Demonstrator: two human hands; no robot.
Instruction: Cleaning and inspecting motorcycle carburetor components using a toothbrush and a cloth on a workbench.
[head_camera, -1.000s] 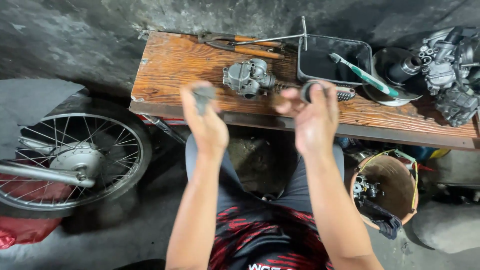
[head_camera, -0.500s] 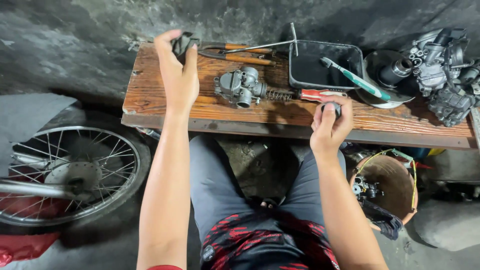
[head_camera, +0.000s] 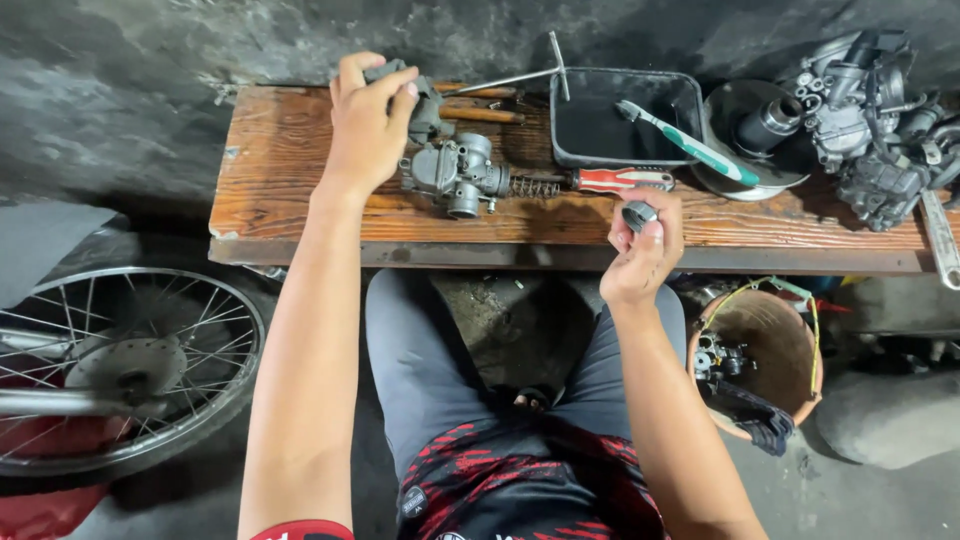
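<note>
— Left hand (head_camera: 368, 118) first: where have you got it?

— Your left hand is stretched out over the back of the wooden counter (head_camera: 275, 190), fingers curled shut around a small dark-grey metal part (head_camera: 388, 70); only its top edge shows above your knuckles. It sits just beside the grey carburettor (head_camera: 455, 172), which lies on the planks with a coil spring (head_camera: 535, 186) sticking out of its right end.

— And the right hand?

— Your right hand (head_camera: 643, 252) is at the front edge of the counter, above your lap, pinching a small round grey cap (head_camera: 639, 214) between thumb and fingertips. Just behind it lies a red-handled screwdriver (head_camera: 620, 180), its tip pointing towards the spring.

— What's around those?

— Behind the carburettor there are wooden-handled tools (head_camera: 480, 114) and a metal T-handle wrench (head_camera: 528, 72) leaning out over the back edge. To the right is a black rectangular tray (head_camera: 560, 125) of dark liquid with a green-and-white toothbrush (head_camera: 690, 146) laid across its corner. Past that sits a round metal dish (head_camera: 760, 178), then a heap of grey engine parts (head_camera: 870, 120) at the counter's far right end.

— Anything below?

— A spoked wheel (head_camera: 120, 370) on the floor to your left, and a brown bucket (head_camera: 765, 350) of parts by your right knee.
</note>
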